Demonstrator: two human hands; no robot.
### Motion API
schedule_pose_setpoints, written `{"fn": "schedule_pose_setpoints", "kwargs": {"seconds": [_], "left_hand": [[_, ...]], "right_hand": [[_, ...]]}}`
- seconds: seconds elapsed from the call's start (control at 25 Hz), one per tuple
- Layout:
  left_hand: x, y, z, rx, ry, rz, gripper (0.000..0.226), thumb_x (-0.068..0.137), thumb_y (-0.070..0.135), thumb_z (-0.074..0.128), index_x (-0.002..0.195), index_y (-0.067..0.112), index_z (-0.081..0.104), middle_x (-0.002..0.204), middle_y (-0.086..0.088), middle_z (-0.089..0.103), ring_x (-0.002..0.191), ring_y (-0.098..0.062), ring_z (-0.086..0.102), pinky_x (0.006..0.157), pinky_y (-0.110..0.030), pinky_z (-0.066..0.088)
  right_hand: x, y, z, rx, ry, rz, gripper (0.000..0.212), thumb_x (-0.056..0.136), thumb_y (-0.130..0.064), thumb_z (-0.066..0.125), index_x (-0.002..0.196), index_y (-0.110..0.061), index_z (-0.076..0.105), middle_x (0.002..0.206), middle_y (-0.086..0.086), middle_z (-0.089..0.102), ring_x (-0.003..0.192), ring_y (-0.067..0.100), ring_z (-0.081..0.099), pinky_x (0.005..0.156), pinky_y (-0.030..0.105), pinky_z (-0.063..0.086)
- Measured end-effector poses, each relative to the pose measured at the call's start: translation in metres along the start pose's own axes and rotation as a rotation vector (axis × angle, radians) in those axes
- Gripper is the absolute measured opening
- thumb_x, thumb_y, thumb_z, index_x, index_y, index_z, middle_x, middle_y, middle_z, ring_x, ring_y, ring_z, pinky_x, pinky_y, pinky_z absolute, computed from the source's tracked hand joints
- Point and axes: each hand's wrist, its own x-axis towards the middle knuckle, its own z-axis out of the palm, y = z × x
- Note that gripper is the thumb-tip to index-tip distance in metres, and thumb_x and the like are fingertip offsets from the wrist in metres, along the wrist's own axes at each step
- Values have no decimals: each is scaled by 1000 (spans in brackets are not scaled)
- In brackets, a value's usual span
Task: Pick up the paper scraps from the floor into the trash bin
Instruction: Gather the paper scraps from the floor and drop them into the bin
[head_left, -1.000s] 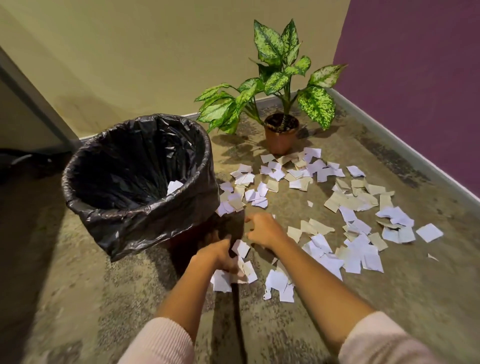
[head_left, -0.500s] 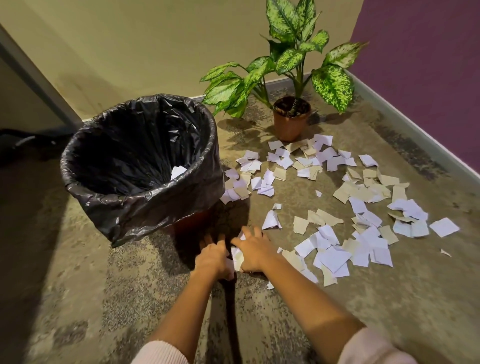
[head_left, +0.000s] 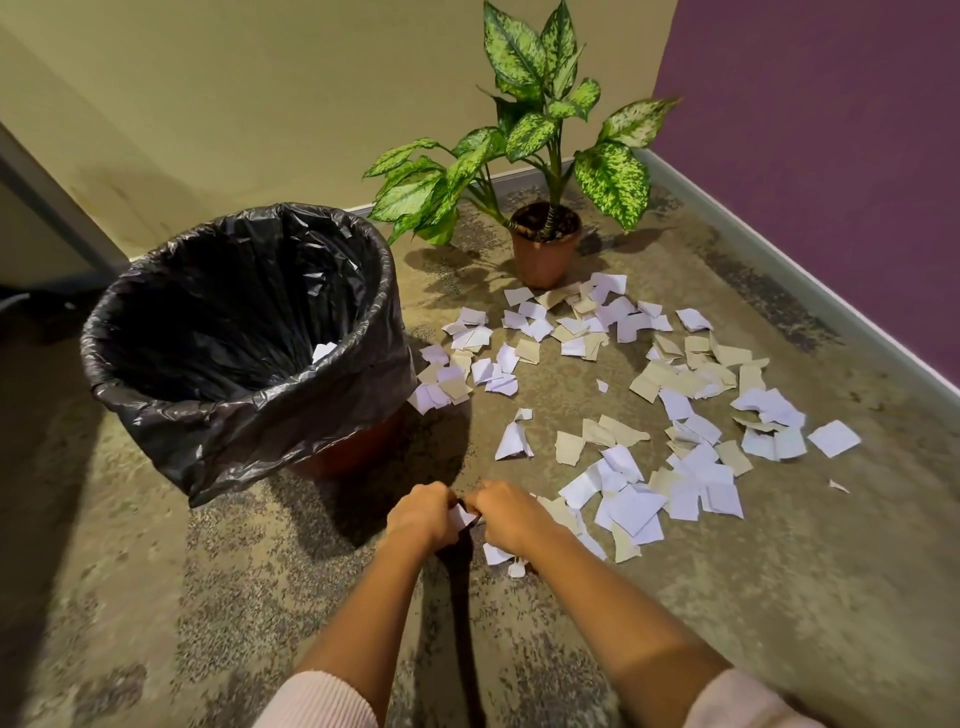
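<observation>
Several white and tan paper scraps (head_left: 634, 499) lie scattered over the floor to the right of a trash bin (head_left: 156, 384) lined with a black bag. One white scrap (head_left: 323, 352) rests inside the bin against its right wall. My left hand (head_left: 421, 514) and my right hand (head_left: 511, 514) are pressed together low over the floor in front of the bin, closed around a small bunch of scraps (head_left: 461, 517) that shows white between them. A couple of scraps (head_left: 498, 553) lie just under my right wrist.
A potted plant (head_left: 545, 254) with speckled green leaves stands behind the scraps near the corner. A beige wall runs along the back and a purple wall with a pale skirting board (head_left: 810, 280) along the right. The floor is mottled concrete.
My hands have swept the near scraps together and closed on them, drawing toward each other. The pile that lay under my left hand is gathered up; the view has shifted slightly.
</observation>
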Motion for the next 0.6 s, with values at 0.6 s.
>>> {"fn": "schedule_pose_setpoints", "kwargs": {"seconds": [0.6], "left_hand": [[52, 89, -24, 254, 232, 377, 29, 78, 25, 68, 105, 32, 70, 147, -3, 28, 130, -36, 26, 100, -47, 34]], "right_hand": [[-42, 144, -63, 257, 188, 477, 64, 77, -28, 72, 136, -34, 47, 148, 2, 38, 141, 31, 20, 111, 47, 24]]}}
